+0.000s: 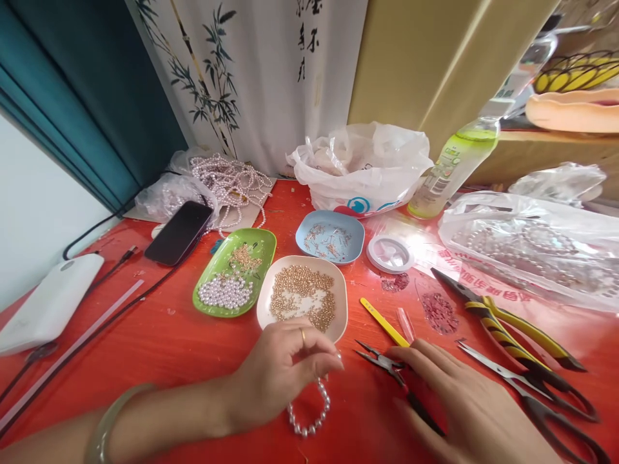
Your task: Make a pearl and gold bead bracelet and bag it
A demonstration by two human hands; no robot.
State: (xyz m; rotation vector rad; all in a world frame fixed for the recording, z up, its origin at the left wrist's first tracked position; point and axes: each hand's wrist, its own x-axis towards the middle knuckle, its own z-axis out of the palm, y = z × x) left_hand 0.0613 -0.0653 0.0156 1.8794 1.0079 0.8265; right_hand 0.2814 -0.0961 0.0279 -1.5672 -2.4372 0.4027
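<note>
My left hand (pixel 294 364), with a gold ring on one finger, pinches the upper end of a looped string of pearly beads (pixel 309 428) that hangs below the fingertips. My right hand (pixel 449 386) rests over small dark-handled pliers (pixel 394 367), its fingers spread around the handles; whether it grips them is unclear. Beyond its fingertips lies a yellow tweezer (pixel 382 320). A cream tray (pixel 262 309) of gold beads sits just behind my left hand, beside a green tray (pixel 271 241) with pearls and gold pieces. A blue tray (pixel 330 214) holds small metal bits.
Scissors (pixel 512 374) and larger yellow-black pliers (pixel 498 322) lie at the right. Behind are a plastic bag (pixel 367 171), a leaning bottle (pixel 452 167) and bagged beads (pixel 532 248). A phone (pixel 178 233), cables and a white power bank (pixel 51 303) are at the left.
</note>
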